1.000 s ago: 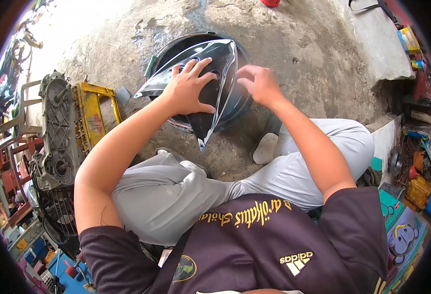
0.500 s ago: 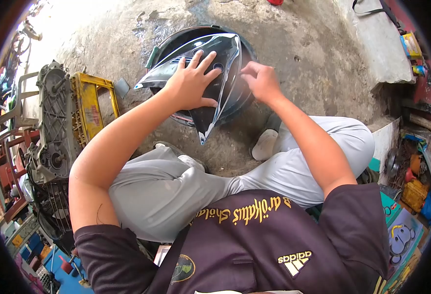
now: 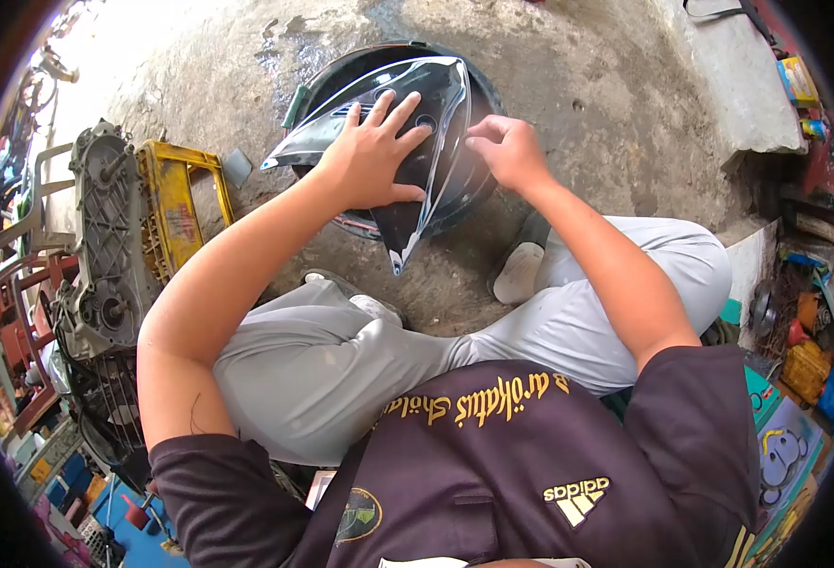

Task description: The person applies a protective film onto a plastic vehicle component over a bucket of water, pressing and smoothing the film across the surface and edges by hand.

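A glossy black motorcycle body panel point(image 3: 379, 104) with pale decal lines along its edges rests over a dark round basin point(image 3: 314, 80). My left hand point(image 3: 371, 156) lies on the panel with its fingers spread, pressing on its surface. Just right of the panel's right edge is my right hand point(image 3: 509, 153), its fingers curled and its thumb and forefinger pinched. What lies between those fingertips, if anything, is too small to make out. Part of the basin's interior is hidden by the panel.
On the left stand a metal engine casing point(image 3: 109, 237) and a yellow plastic crate point(image 3: 178, 204). A concrete block point(image 3: 734, 95) is at the upper right. Tools and colourful boxes line the right side. My bent legs point(image 3: 341, 379) flank the floor before the basin.
My right hand has shifted slightly along the panel's edge, with fingers still pinched. My left hand remains spread on the panel. The whole view has tilted a little.
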A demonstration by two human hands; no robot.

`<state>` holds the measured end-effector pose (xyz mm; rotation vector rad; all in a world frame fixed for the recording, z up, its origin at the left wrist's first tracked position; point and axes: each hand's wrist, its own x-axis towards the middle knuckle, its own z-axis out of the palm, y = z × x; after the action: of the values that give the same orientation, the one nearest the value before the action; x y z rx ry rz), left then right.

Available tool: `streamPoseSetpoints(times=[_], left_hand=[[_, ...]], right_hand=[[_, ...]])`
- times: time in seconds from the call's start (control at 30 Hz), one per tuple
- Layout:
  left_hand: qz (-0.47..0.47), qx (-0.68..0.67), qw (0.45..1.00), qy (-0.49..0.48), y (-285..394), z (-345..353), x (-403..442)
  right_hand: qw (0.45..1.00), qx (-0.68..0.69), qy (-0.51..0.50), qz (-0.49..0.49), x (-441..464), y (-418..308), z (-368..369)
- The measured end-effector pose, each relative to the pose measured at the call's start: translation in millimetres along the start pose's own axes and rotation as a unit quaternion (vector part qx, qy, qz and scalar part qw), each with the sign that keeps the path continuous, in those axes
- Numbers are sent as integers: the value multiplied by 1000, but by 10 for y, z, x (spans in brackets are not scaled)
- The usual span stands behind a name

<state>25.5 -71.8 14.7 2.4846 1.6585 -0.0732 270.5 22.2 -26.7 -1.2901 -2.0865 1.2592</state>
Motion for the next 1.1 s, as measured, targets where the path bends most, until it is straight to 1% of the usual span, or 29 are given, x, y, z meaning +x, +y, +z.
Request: streamPoseSetpoints(times=[0.07, 0.13, 0.27, 0.33, 0.43, 0.53, 0.67, 0.77, 0.83, 0.93, 1.1], left_hand=[[3, -2, 1000, -1, 14, 31, -8], [-1, -2, 1000, 4, 9, 20, -3], [1, 1, 1000, -5, 5, 14, -8], [1, -2, 1000, 0, -2, 22, -3], [2, 0, 1000, -1, -2, 19, -6], [1, -9, 1000, 3, -6, 26, -3], [-1, 1, 1000, -3, 0, 4, 5], [-1, -2, 1000, -8, 8, 17, -8], [-1, -4, 1000, -3, 0, 15, -6], [3, 1, 1000, -13, 4, 1, 0], [-4, -8, 1000, -7, 6, 9, 0]], right_hand=[[1000, 21, 11, 13, -52, 15, 22], [997, -45, 20, -56, -102, 8, 55], [999, -8, 35, -29, -50, 43, 45], [996, -51, 32, -69, -83, 46, 58], [994, -57, 44, -79, -54, 55, 59], [997, -42, 45, -57, -75, 19, 53], [996, -57, 41, -60, -80, -1, 63], [996, -37, 60, -48, -82, -4, 78], [994, -85, 38, -60, -112, -26, 75], [995, -53, 58, -63, -67, 7, 74], [994, -65, 45, -70, -103, 19, 86]])
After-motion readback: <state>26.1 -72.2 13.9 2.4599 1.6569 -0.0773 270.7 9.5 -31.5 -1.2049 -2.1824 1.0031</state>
